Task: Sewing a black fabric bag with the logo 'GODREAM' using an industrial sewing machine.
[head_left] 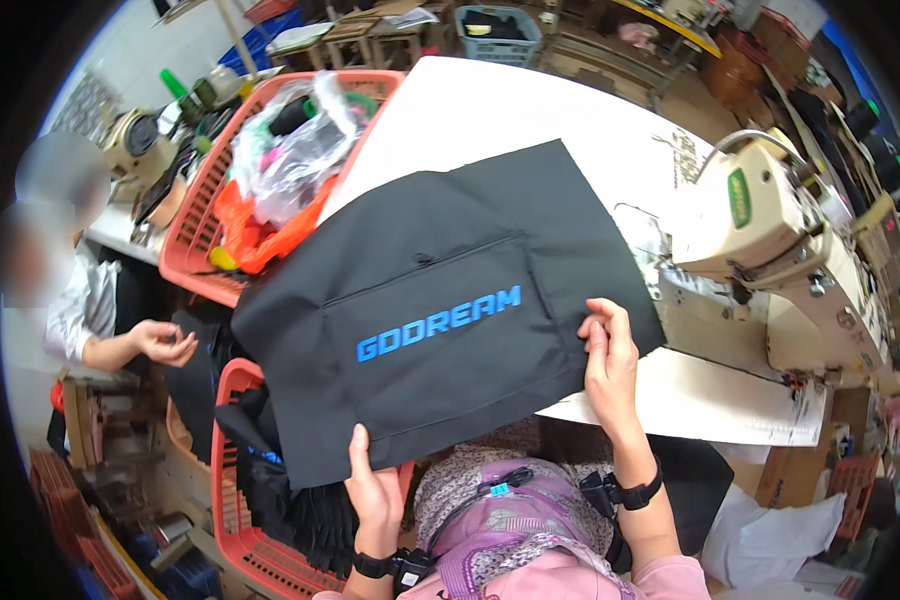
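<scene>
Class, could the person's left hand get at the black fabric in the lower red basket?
Probably yes: the left hand is near the red basket, whose black fabric is only partly hidden by the black panel.

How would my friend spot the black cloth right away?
Find the white table with the cream sewing machine. Partly over it, between the person's left hand and right hand, is the black cloth. Unlike the dark pieces bunched in the red basket, it's spread wide, with big blue letters across it.
</scene>
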The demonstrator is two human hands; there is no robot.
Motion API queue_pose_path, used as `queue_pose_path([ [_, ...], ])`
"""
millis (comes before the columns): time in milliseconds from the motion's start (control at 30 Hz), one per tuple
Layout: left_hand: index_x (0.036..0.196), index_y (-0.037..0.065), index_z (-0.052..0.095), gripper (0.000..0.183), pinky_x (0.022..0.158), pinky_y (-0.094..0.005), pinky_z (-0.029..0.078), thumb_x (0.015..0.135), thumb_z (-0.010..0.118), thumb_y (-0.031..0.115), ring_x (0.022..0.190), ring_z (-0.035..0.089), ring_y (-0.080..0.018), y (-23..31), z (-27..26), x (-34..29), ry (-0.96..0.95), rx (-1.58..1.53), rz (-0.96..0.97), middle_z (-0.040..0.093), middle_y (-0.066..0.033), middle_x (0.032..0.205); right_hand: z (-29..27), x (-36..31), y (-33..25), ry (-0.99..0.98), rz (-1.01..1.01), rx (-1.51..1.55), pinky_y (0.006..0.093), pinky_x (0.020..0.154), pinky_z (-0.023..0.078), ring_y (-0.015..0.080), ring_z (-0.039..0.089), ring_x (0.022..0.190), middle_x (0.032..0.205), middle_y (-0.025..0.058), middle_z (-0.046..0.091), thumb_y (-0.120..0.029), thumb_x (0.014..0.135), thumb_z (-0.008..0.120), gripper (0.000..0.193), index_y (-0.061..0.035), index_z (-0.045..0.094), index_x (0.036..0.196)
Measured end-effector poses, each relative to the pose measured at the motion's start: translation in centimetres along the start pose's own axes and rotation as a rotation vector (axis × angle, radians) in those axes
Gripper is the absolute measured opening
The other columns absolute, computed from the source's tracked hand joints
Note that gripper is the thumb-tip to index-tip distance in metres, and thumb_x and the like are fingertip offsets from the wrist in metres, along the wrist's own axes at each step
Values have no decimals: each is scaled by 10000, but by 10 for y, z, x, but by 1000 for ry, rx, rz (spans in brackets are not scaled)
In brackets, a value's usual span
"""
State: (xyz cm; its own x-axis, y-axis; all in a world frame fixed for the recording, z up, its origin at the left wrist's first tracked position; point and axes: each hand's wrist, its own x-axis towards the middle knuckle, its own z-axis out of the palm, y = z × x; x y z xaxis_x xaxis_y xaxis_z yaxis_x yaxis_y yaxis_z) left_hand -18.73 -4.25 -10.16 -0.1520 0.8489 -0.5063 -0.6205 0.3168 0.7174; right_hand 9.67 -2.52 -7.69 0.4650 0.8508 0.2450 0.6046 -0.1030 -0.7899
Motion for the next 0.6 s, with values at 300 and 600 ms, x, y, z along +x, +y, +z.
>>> queue_pose_path([
  [300, 1292, 12, 514, 385, 1064, -409, 408, 991, 547, 249, 1214, 525, -213, -5, 2, 2, 2, -7, 72, 551, -85, 1326, -4, 0, 4, 18, 112, 257, 279, 676, 476, 146, 555, 716, 874, 74, 619, -48, 993, 462, 184, -13, 534, 1158],
  [600, 1295, -10, 509, 397, 1061, -402, 410, 995, 541, 247, 1211, 528, -213, -9, -4, 8, 5, 4, 112, 550, -93, 1331, -5, 4, -4, -40, -140, -60, 325, 742, 395, 196, 513, 746, 840, 44, 559, -75, 791, 708, 179, -41, 618, 942],
])
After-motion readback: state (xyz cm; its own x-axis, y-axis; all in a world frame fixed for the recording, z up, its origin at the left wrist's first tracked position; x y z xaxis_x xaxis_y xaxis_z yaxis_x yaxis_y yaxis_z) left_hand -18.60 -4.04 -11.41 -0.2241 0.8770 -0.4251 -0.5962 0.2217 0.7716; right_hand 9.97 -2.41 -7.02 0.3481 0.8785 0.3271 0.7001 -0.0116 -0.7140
